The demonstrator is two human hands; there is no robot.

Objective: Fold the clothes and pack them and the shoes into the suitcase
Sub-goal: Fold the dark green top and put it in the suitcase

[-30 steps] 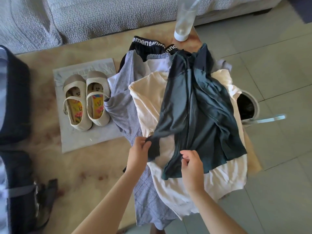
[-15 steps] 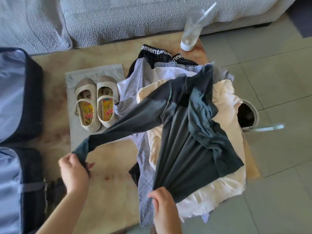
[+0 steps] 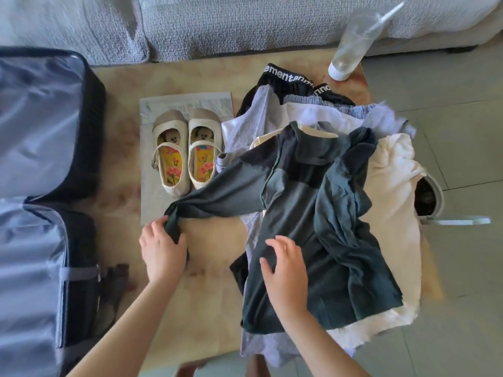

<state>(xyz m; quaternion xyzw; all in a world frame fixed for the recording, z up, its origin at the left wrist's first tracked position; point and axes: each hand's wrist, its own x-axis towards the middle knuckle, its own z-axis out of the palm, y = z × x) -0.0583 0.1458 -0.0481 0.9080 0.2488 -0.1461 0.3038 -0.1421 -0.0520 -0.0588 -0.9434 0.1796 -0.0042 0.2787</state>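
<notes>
Open suitcase (image 3: 40, 131) at left of table (image 3: 212, 295). Shoes (image 3: 187, 151) paired on grey sheet (image 3: 152, 110) (toes pointing away). Left hand (image 3: 163, 248) clamps sleeve (image 3: 217, 194) end of dark shirt (image 3: 326, 240). Right hand (image 3: 285, 270), fingers spread, rests flat on shirt atop clothes pile (image 3: 392, 213). Cup (image 3: 351, 47) far right.

Two shoes (image 3: 170, 156), one suitcase (image 3: 40, 118), one dark shirt (image 3: 313, 213), one cup (image 3: 351, 47)
</notes>
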